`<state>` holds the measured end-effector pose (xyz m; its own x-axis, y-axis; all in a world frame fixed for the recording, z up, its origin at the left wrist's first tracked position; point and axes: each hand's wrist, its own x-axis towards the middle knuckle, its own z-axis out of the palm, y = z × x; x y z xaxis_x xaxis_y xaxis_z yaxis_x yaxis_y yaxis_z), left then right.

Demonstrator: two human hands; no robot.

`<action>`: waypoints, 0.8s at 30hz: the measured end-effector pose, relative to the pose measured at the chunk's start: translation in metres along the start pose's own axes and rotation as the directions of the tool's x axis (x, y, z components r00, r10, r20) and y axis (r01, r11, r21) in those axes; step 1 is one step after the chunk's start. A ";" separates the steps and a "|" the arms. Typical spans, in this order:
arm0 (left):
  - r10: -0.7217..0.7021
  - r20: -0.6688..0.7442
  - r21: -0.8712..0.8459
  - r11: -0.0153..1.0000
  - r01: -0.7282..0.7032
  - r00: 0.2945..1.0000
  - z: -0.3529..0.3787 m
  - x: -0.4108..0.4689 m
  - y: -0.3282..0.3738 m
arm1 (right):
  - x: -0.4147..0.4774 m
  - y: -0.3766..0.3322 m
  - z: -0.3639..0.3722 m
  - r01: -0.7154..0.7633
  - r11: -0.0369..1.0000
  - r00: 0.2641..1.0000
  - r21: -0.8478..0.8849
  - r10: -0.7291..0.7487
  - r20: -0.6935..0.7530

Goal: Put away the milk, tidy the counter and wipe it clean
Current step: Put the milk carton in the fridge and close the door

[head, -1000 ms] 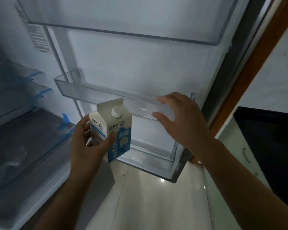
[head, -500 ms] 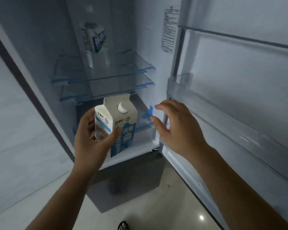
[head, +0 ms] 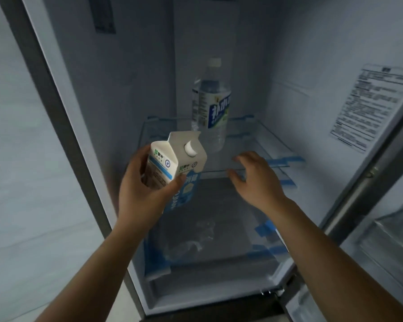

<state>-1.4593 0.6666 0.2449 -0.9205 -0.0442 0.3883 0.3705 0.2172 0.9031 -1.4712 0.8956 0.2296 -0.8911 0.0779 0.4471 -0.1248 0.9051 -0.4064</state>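
Milk carton (head: pixel 176 168) was a gable-topped pack, white on its upper part with a white round screw cap on the sloping face, a small green logo, a pale blue band on the side panel and a blue lower half with white lettering. It was tilted, top leaning away from the person and slightly to the right, and appeared closed.

Left hand (head: pixel 147 191) grasped the carton around its lower body: the thumb lay across the front blue panel and the fingers wrapped the far left side. The carton was held in the air in front of the open fridge (head: pixel 289 66), level with the front edge of the glass shelf (head: pixel 254 145), and touched no shelf.

Right hand (head: pixel 257 180) was spread loose and held nothing. It hovered just to the right of the carton, apart from it, with its fingertips close to the front edge of the glass shelf; contact with the shelf could not be confirmed.

Behind the carton, a clear plastic bottle (head: pixel 211 108) with a blue and white label and a white cap stood upright on the glass shelf. Strips of blue tape (head: pixel 286 160) showed on the shelf edges. A printed label (head: pixel 372 108) was stuck on the right inner wall. Below the hands lay a grey drawer cover (head: pixel 219 205).
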 end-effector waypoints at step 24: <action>-0.009 -0.308 -0.102 0.995 -0.024 0.951 0.073 0.125 -0.050 | 0.062 0.056 0.051 -0.086 0.983 0.993 -0.163 0.072 -0.091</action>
<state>-1.6016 0.7213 0.2349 -0.8406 -0.3448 0.4178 0.4029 0.1177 0.9076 -1.5561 0.9295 0.1944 -0.8542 0.1804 0.4876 0.0251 0.9511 -0.3080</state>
